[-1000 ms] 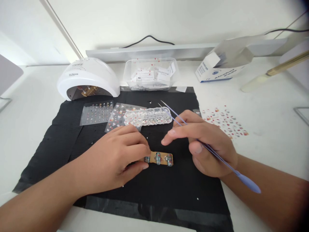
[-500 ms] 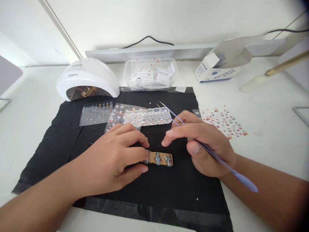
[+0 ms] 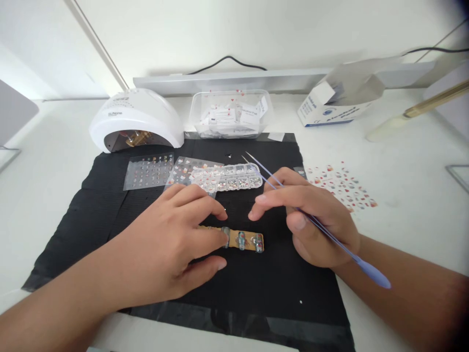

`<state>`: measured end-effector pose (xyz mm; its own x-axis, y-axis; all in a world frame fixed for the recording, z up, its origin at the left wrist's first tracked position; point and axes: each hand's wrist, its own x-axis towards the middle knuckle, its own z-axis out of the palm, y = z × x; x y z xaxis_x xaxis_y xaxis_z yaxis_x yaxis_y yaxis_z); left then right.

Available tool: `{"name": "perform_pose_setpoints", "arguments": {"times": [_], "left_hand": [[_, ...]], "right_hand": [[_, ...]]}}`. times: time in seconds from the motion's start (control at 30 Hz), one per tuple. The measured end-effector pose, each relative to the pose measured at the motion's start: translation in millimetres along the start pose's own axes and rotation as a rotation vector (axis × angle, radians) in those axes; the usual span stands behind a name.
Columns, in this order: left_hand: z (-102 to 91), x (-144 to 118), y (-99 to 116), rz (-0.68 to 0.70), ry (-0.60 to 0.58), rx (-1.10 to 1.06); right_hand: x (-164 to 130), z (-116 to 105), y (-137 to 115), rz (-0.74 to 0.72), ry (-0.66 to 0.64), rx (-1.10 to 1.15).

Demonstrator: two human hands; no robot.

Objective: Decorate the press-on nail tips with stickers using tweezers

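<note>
A light-wood strip (image 3: 249, 234) bearing several decorated false nails lies on the black mat, its left part hidden behind my left hand (image 3: 186, 244). That hand has its fingers apart, the index fingertip touching a glossy false nail (image 3: 226, 233) on the strip. The thumb is below, clear of the wood. Lilac tweezers (image 3: 322, 225) rest in my right hand (image 3: 311, 215), held across the fingers with their points up and left and their tips apart. My right index finger is stretched above the strip without touching it. Just beyond lies a clear compartment case (image 3: 232, 183) of small gems.
Two sticker sheets (image 3: 148, 172) lie at the mat's left, near a white nail lamp (image 3: 137, 117). Behind are a clear tub (image 3: 230, 115) of packets and an open alcohol-pad box (image 3: 335, 115). More stickers (image 3: 348, 188) and a brush (image 3: 421, 107) are on the right.
My left thumb and index finger have spread a little, so more of the strip shows. The right hand keeps its hold on the tweezers. The whole view has shifted slightly.
</note>
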<state>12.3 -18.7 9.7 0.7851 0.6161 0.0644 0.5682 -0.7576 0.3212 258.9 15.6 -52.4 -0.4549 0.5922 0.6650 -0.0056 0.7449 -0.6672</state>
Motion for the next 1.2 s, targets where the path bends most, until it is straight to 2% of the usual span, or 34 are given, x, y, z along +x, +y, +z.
{"name": "perform_pose_setpoints", "arguments": {"times": [0.13, 0.33, 0.77, 0.97, 1.07, 1.13, 1.2], "left_hand": [[-0.1, -1.1, 1.4, 0.009, 0.009, 0.017], [0.5, 0.2, -3.4, 0.021, 0.097, -0.099], [2.1, 2.4, -4.3, 0.007, 0.002, -0.114], [-1.4, 3.8, -1.9, 0.010, -0.039, -0.038], [-0.9, 2.4, 0.1, 0.013, -0.025, -0.023], [-0.6, 0.6, 0.4, 0.031, 0.002, -0.044], [-0.9, -1.1, -2.4, 0.050, 0.096, -0.098]], "right_hand": [[0.3, 1.3, 0.6, -0.009, 0.004, 0.003], [-0.1, 1.6, 0.7, 0.000, 0.018, 0.027], [0.6, 1.5, -0.4, 0.027, 0.017, 0.022], [-4.1, 7.7, 2.3, 0.087, 0.117, 0.144], [-4.8, 11.4, 5.3, 0.060, 0.198, 0.190], [-4.0, 12.8, 7.4, 0.034, 0.269, 0.171], [-3.0, 13.3, 9.3, 0.022, 0.322, 0.130]]}}
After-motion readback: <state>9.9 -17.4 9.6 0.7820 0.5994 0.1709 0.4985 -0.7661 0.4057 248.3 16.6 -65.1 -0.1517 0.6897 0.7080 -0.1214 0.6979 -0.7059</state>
